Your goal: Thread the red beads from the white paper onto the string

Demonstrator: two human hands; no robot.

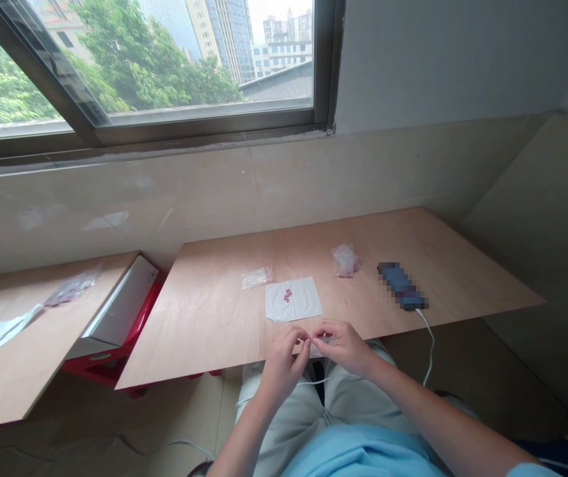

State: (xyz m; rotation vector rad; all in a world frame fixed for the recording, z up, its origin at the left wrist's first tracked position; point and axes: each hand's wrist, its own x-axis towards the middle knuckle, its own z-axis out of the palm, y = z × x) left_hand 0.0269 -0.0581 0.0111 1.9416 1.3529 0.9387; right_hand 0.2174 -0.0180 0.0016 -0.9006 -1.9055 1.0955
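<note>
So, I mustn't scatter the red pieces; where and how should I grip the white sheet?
Probably pinch the white sheet at its near right corner, from the right: it lies nearly flat, and the red pieces sit nearer its left edge.

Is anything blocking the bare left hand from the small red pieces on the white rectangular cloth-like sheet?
Nothing visible is. Between the bare left hand and the small red pieces lie only light-brown wooden tabletop and the near part of the white sheet.
</note>
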